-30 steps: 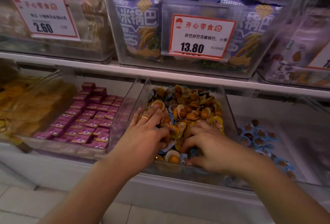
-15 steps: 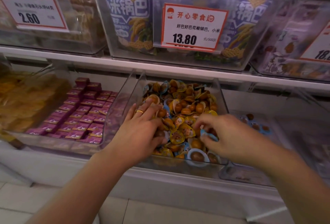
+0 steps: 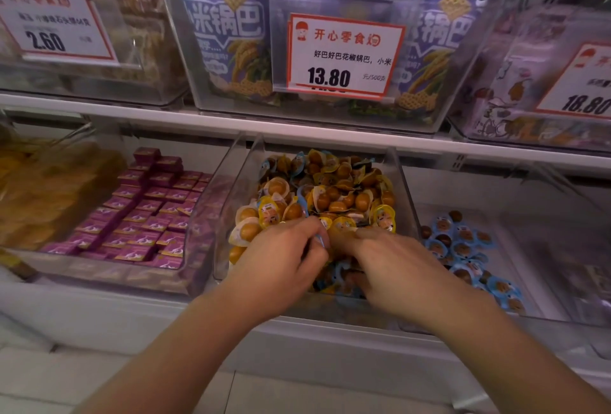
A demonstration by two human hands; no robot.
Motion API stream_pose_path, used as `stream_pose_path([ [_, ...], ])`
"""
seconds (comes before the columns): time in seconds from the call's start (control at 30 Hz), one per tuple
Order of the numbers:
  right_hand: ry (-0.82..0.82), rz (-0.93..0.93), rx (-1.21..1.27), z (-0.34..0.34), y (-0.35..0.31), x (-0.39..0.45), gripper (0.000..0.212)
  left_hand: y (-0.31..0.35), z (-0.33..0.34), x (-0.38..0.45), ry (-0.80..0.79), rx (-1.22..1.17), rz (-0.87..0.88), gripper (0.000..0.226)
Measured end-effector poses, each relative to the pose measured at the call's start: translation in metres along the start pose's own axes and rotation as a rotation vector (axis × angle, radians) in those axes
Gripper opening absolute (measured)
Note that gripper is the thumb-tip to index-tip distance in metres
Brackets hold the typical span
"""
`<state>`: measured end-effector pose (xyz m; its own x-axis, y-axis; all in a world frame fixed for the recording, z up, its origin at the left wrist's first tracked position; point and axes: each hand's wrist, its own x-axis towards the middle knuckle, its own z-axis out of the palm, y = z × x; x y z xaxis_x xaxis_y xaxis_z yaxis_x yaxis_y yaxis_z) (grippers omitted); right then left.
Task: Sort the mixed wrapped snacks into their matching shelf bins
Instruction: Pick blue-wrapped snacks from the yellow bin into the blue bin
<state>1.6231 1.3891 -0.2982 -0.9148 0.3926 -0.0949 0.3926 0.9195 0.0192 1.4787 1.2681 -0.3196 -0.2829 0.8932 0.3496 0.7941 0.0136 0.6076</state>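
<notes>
Hands meet at the middle bin's [image 3: 405, 182] front edge: left hand [image 3: 281, 261] pinches a blue packet [image 3: 320, 241]; right hand [image 3: 390, 268], curled, grip unclear, lies nearer the blue bin [image 3: 545, 311].

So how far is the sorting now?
Partly done: blue-wrapped snacks already lie in the right bin. In hand: left hand pinches a blue wrapper, right hand digs beside it. Left: more blue packs among the yellow ones in the middle bin.

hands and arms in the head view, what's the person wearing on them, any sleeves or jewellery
Both forearms are bare up to the bottom edge of the frame, with no sleeves, watch or bracelet showing. The left hand has a thin gold-coloured ring just visible on one finger. The right hand shows no ring or glove.
</notes>
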Motion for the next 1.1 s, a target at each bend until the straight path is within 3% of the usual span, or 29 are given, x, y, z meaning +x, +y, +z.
stream_pose_path([
  [0.13, -0.019, -0.008, -0.012, 0.006, 0.0, 0.006, 0.055, -0.005, 0.0, 0.001, -0.188, 0.242, 0.025, 0.018],
  [0.33, -0.086, -0.045, -0.031, 0.003, 0.001, 0.011, 0.048, -0.012, -0.005, 0.004, -0.222, 0.305, -0.02, 0.02],
  [0.47, -0.123, -0.057, -0.045, 0.003, 0.001, 0.011, 0.037, -0.015, -0.004, 0.005, -0.095, 0.432, -0.041, 0.02],
  [0.57, -0.169, -0.039, -0.063, 0.006, 0.001, 0.017, 0.043, -0.021, -0.007, 0.008, -0.014, 0.524, -0.039, 0.022],
  [0.77, -0.223, -0.039, -0.04, 0.002, -0.003, 0.029, 0.045, -0.021, -0.006, 0.003, 0.043, 0.312, -0.039, 0.014],
  [0.9, -0.191, -0.081, 0.025, 0.001, 0.003, 0.023, 0.04, -0.022, -0.012, 0.003, 0.066, 0.159, -0.062, 0.013],
  [1.1, -0.105, -0.095, 0.103, 0.001, 0.005, 0.02, 0.028, -0.017, -0.011, 0.003, 0.112, 0.111, -0.062, 0.015],
])
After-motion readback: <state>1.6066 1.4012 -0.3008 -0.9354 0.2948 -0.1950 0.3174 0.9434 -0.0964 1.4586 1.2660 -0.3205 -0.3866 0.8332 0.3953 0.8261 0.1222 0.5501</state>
